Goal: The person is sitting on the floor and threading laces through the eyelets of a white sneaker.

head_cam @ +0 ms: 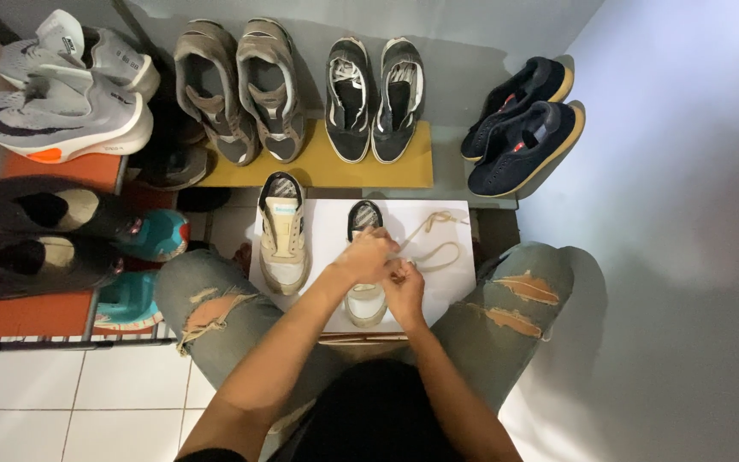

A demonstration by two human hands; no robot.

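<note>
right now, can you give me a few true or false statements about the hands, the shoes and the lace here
1. Both hands, the left hand and the right hand, are on the cream sneaker that lies on the white sheet. True.
2. The beige lace trails off to the left of that sneaker. False: it loops out to the right over the white sheet.
3. The second cream sneaker lies beside it, with no hand on it. True.
4. The pair of dark blue shoes stands on the yellow board. False: it stands to the right of the board, near the wall.
5. The person's jeans are whole at the knees. False: both knees are ripped.
</note>
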